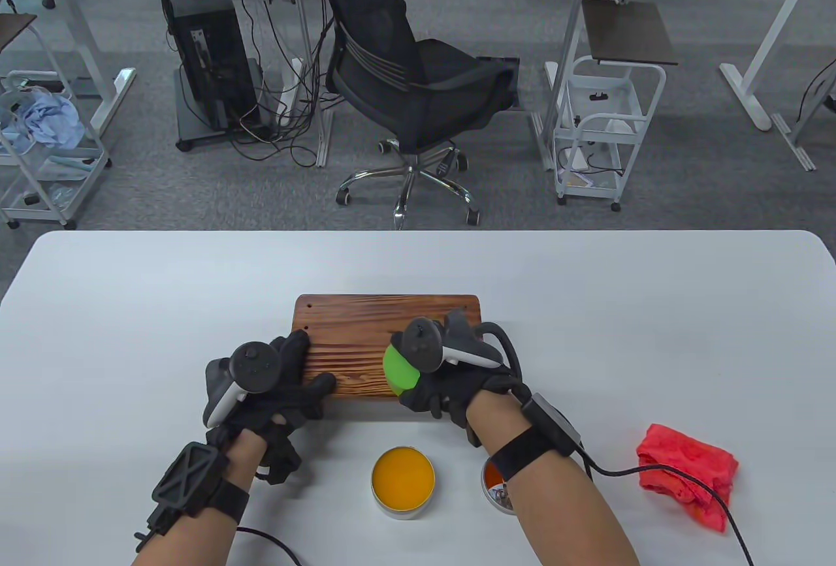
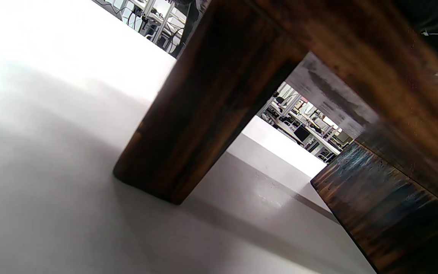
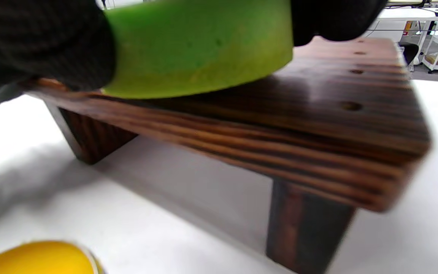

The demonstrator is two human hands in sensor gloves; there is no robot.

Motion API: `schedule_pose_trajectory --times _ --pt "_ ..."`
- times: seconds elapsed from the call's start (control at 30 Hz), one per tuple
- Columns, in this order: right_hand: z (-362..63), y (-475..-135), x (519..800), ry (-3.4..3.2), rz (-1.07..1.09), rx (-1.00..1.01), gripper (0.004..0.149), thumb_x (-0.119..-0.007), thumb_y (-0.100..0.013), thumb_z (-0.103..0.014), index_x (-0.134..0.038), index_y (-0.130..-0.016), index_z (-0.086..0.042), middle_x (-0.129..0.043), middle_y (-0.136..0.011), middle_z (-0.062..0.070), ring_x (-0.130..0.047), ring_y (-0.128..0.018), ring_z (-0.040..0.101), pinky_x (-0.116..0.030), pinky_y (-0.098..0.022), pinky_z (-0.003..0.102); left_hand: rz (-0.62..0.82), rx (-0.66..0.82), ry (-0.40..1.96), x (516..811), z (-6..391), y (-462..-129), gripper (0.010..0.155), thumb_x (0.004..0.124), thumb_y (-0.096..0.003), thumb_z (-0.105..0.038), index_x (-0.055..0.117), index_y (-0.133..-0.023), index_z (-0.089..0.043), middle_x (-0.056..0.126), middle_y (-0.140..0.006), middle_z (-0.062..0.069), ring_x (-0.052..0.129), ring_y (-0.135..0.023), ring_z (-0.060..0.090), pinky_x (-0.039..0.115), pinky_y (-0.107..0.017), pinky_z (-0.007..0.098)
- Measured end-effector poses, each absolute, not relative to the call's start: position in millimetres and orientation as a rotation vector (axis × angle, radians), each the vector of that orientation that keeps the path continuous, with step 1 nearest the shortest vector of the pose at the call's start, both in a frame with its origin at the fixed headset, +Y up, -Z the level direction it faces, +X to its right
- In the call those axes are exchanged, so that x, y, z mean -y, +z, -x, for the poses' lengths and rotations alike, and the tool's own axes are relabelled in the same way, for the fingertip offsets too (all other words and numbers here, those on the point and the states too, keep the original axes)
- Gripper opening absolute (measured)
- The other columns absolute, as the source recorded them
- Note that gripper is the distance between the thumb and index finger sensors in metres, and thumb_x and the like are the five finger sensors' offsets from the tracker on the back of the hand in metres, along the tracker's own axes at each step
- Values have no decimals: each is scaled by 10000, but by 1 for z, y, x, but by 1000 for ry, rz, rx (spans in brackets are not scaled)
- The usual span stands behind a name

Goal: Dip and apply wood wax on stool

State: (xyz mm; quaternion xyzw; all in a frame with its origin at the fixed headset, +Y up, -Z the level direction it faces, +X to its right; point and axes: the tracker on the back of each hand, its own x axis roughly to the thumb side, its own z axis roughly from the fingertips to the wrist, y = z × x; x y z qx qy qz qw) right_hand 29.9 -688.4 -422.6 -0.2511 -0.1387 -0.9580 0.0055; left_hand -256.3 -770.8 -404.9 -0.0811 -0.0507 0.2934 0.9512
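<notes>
Where the right hand [image 1: 450,383] grips, the sponge [image 1: 400,369] is half hidden.

Right hand [image 1: 457,383] on stool [image 1: 366,331] top, bare wood ahead and to its left up to left hand [image 1: 274,383]; open wax tin [image 1: 403,481] just behind it; lid [image 1: 493,484] under the wrist; red cloth [image 1: 686,468] well right; open table [image 1: 130,305] beyond

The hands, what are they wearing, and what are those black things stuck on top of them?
Both the left hand and the right hand wear black gloves. A black and grey tracker, like a game controller, sits on the back of each. Black straps with boxes wrap the bare wrists, and a black cable trails from each. No sleeves.
</notes>
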Motion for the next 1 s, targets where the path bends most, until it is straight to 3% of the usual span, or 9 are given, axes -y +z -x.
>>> schedule_pose_trajectory --times 0.17,0.37,0.57,0.77,1.0 --pt "-25 -435 689 -3045 699 457 984 -891 -405 -661 -397 -1172 -295 -368 -1176 210 -605 -949 477 -615 -679 688 159 101 604 771 257 -405 1050 695 -406 -776 128 -1142 -287 192 -1220 229 208 -1044 580 220 -620 868" --pt "-10 -426 688 -2993 805 449 978 -888 -404 -659 -395 -1169 -299 -369 -1174 210 -610 -949 475 -619 -680 688 164 102 605 771 257 -405 1050 695 -407 -775 124 -1142 -288 188 -1219 230 184 -1048 580 217 -620 869" --pt "-6 -438 686 -3014 713 474 980 -893 -407 -658 -404 -1173 -293 -370 -1176 213 -606 -947 480 -611 -681 691 166 104 605 772 257 -405 1050 696 -407 -775 124 -1142 -288 187 -1219 230 184 -1047 581 217 -619 869" --pt "6 -430 687 -2987 803 475 978 -886 -404 -659 -394 -1169 -297 -367 -1173 212 -610 -947 477 -617 -681 688 169 105 604 771 258 -405 1051 697 -408 -775 124 -1142 -289 187 -1219 229 183 -1048 580 216 -619 870" --pt "14 -440 686 -2990 734 465 980 -891 -408 -656 -399 -1171 -289 -372 -1173 214 -607 -944 480 -610 -683 691 168 102 604 771 258 -405 1049 696 -408 -775 125 -1143 -290 189 -1219 230 184 -1048 580 216 -619 870"
